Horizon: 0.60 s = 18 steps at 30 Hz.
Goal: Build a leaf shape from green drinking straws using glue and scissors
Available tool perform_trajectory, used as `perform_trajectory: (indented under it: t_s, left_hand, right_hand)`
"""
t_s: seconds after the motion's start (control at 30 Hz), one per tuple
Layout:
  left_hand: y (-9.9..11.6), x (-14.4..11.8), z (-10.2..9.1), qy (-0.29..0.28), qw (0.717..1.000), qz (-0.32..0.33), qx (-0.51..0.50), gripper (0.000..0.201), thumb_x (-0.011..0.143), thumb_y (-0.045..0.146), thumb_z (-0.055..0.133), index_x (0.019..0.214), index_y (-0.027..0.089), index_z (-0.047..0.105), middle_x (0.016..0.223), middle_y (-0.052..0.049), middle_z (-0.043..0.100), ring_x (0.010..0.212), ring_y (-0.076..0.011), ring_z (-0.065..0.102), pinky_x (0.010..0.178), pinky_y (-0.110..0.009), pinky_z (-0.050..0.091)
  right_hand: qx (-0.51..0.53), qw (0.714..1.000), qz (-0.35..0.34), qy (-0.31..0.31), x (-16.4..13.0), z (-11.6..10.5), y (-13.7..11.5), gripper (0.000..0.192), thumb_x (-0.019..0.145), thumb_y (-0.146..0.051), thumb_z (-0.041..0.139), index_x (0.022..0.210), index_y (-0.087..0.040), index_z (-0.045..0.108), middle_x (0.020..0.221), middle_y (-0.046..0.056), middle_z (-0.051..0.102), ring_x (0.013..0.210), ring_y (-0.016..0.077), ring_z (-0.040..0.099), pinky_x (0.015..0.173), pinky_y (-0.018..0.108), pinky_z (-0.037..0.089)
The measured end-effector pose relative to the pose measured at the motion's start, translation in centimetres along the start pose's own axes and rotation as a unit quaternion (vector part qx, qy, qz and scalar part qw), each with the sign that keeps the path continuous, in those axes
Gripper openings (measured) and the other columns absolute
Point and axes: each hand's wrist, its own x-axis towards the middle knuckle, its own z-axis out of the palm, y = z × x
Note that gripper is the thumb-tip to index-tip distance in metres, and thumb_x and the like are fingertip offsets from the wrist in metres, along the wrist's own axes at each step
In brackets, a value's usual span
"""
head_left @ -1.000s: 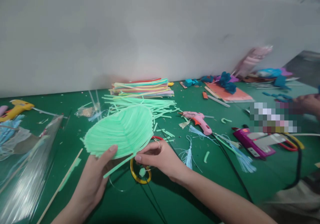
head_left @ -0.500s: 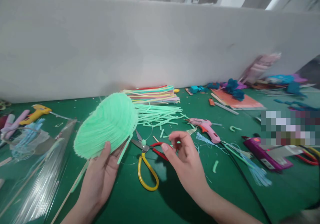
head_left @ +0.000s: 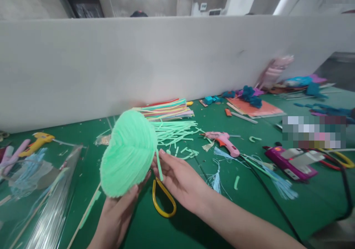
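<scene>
Mint-green leaf [head_left: 128, 153], built from many thin straw strips laid side by side, is being held off the green table [head_left: 194, 223]. Shape: broad oval, ribbed surface, edges ragged where the strip ends are sticking out. Pose: it is tilting steeply, tip pointing toward 12 o'clock, face turned to the viewer. A single straw stem [head_left: 159, 165] is hanging from its edge at 4 o'clock, slanting down. The lower edge, at 6 o'clock, is resting in the left hand [head_left: 118, 214]; the right hand [head_left: 180, 180] is touching the stem from 3 o'clock.
</scene>
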Motion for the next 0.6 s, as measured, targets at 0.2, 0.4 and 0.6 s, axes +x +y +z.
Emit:
perform_trajectory:
  t_s: [0.2,0.4,0.6]
  left_hand:
    - [0.5,-0.2,-1.0,0.000,0.995,0.003,0.099,0.072,0.057,0.030,0.087,0.124,0.020,0.063,0.119,-0.013,0.071,0.119,-0.0363,0.059,0.102,-0.041,0.049]
    - [1.9,0.5,-0.1,0.154,0.983,0.068,0.069,0.079,0.050,0.026,0.090,0.124,0.028,0.062,0.107,-0.003,0.075,0.103,-0.0308,0.068,0.084,-0.035,0.060]
    - [1.8,1.0,0.2,0.194,0.978,0.055,0.059,0.063,0.058,0.022,0.088,0.118,0.027,0.066,0.101,0.000,0.077,0.089,-0.0235,0.073,0.082,-0.031,0.060]
  right_hand:
    - [-0.043,0.996,-0.076,0.000,0.2,0.0,-1.1,0.025,0.066,-0.032,0.085,0.078,-0.017,0.069,0.074,-0.001,0.067,0.063,0.0104,0.062,0.067,0.025,0.053]
    - [-0.253,0.956,-0.148,-0.007,-0.3,-0.1,-1.0,0.033,0.060,-0.041,0.085,0.079,-0.016,0.074,0.073,0.000,0.068,0.062,0.0103,0.059,0.058,0.023,0.050]
    - [-0.289,0.947,-0.138,-0.030,0.4,-0.7,-1.0,0.033,0.077,-0.049,0.071,0.084,-0.016,0.073,0.079,0.001,0.065,0.065,0.0120,0.064,0.059,0.024,0.054]
